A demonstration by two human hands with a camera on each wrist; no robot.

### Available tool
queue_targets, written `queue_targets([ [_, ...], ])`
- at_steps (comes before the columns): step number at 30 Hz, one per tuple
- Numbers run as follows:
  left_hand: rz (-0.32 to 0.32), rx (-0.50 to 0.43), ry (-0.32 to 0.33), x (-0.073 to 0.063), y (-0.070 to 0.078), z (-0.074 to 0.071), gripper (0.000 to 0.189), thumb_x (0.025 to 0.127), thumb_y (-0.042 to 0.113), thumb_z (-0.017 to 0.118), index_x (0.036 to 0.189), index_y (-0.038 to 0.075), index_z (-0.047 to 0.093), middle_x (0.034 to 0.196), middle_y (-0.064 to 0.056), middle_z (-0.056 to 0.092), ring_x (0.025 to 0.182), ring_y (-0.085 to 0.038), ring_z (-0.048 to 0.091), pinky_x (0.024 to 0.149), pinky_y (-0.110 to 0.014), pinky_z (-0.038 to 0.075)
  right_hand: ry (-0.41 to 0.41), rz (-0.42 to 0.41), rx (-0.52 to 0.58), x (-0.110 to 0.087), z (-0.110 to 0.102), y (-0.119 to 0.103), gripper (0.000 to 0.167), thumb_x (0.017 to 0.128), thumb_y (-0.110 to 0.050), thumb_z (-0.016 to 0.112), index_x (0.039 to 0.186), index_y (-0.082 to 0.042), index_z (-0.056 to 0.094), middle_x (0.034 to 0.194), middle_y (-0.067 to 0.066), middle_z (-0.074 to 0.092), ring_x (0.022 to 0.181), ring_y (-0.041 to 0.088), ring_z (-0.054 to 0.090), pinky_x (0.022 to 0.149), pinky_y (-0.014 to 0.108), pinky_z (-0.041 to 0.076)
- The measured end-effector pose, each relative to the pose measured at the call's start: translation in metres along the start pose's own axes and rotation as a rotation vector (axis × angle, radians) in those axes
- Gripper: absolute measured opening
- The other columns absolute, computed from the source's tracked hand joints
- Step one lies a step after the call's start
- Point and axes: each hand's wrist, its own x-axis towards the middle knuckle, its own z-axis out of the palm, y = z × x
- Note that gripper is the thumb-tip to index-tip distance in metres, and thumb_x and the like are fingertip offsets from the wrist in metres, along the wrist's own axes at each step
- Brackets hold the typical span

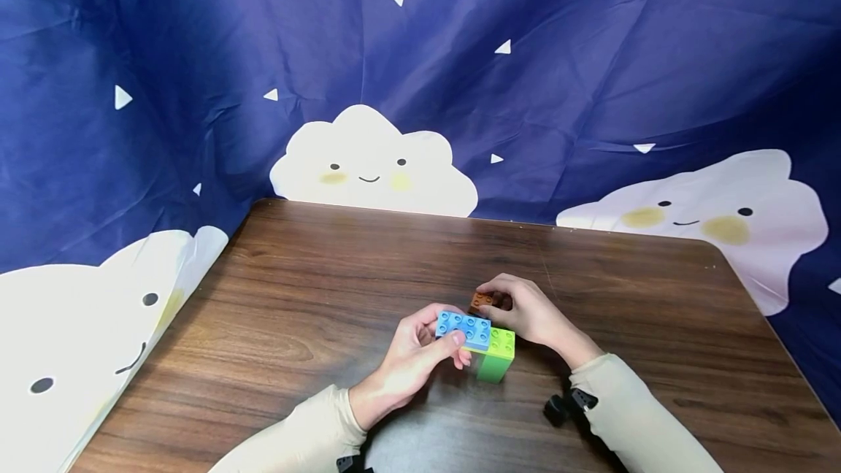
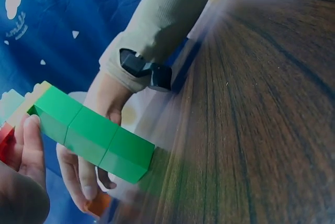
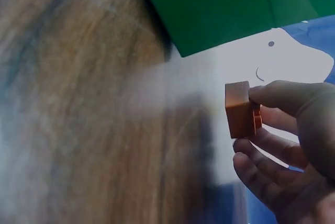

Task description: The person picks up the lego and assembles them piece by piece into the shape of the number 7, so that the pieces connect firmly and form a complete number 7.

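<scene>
My left hand (image 1: 412, 358) grips a blue toy brick (image 1: 463, 330), thumb along its near side. The blue brick joins a lime brick (image 1: 503, 342) that tops a column of green bricks (image 1: 494, 368). In the left wrist view, the green column (image 2: 94, 132) slants, and part of a red brick (image 2: 6, 143) shows by the left fingers. Just beyond the column, my right hand (image 1: 528, 312) pinches a small orange-brown brick (image 1: 482, 303) between thumb and fingers. In the right wrist view, studs on the orange brick (image 3: 239, 110) face the palm.
Both hands work over a brown wood-grain table (image 1: 315, 276). Behind its far edge hangs a dark blue cloth (image 1: 420, 57) printed with smiling white clouds and small triangles. Black camera mounts (image 1: 568, 406) sit on the sleeves.
</scene>
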Motion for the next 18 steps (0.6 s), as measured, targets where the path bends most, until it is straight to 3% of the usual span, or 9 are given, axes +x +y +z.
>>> queue_targets([
  [12, -0.002, 0.020, 0.007, 0.000, -0.001, -0.003, 0.046, 0.104, 0.009, 0.069, 0.128, -0.023, 0.047, 0.092, 0.005, 0.076, 0.076, -0.006, 0.070, 0.069, -0.021, 0.059, 0.072, 0.037, -0.041, -0.023, -0.022, -0.014, 0.032, 0.098, -0.010, 0.078, 0.129, -0.005, 0.077, 0.119, 0.002, 0.077, 0.103, 0.018, 0.071, 0.089, 0.039, 0.060],
  [18, -0.016, 0.025, -0.024, 0.000, -0.002, -0.004, 0.053, 0.101, 0.011, 0.074, 0.132, -0.021, 0.045, 0.094, 0.006, 0.076, 0.079, -0.006, 0.071, 0.071, -0.022, 0.060, 0.136, -0.058, -0.005, -0.036, -0.035, -0.022, 0.033, 0.095, -0.001, 0.078, 0.128, -0.004, 0.077, 0.119, 0.004, 0.077, 0.100, 0.009, 0.070, 0.087, 0.022, 0.060],
])
